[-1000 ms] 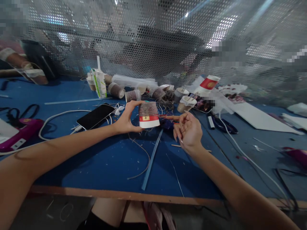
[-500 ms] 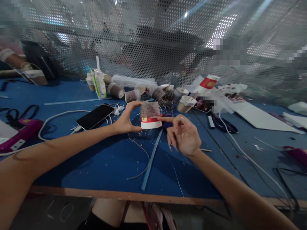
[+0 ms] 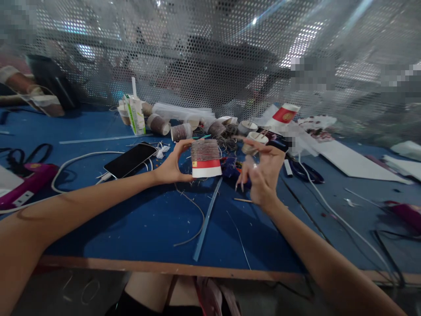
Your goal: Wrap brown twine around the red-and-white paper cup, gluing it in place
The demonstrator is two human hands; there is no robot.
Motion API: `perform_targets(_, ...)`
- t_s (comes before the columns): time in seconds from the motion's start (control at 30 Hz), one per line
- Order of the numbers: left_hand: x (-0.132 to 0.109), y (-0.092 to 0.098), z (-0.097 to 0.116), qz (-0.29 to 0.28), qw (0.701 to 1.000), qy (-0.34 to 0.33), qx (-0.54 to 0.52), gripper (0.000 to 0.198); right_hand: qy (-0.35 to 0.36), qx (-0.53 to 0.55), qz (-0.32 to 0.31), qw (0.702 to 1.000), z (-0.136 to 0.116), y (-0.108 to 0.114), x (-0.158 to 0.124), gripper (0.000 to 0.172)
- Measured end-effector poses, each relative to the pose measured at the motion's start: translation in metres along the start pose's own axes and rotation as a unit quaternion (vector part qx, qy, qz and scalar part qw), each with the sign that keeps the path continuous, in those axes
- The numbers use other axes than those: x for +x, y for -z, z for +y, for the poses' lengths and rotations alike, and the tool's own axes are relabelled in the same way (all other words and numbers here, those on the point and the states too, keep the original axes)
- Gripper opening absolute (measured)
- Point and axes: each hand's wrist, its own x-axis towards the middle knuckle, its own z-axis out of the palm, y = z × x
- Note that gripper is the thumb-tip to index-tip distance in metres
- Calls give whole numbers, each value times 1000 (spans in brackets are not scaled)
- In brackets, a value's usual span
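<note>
The left hand [image 3: 171, 169] has its fingers clamped on a cup [image 3: 207, 166], thumb at the lower edge, holding it over the counter [image 3: 144, 224], grey cord [image 3: 205, 149] wound round its upper part above red and white bands. The right hand [image 3: 265, 175], partly blurred, is near the cup with its fingers apart, a dark blue bundle [image 3: 231, 169] between the two. A phone [image 3: 131, 160] lies left of the left hand, a strip [image 3: 207, 219] lies nearer the person, and a carton [image 3: 137, 116] stands behind beside cord-wound rolls [image 3: 159, 124].
</note>
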Motion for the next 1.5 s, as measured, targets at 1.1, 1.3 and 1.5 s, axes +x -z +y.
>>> perform_targets(1.1,1,-4,-1,76,985,-108,109,83,211,-306,-132,919,-5,-13,-16,30)
perform_targets(1.3,-1,-5,-3,71,990,-99,76,83,176,-226,-31,957,5,-8,-14,24)
perform_targets(1.5,-1,-7,-4,72,993,-86,25,84,138,-114,4,984,14,-7,-13,30)
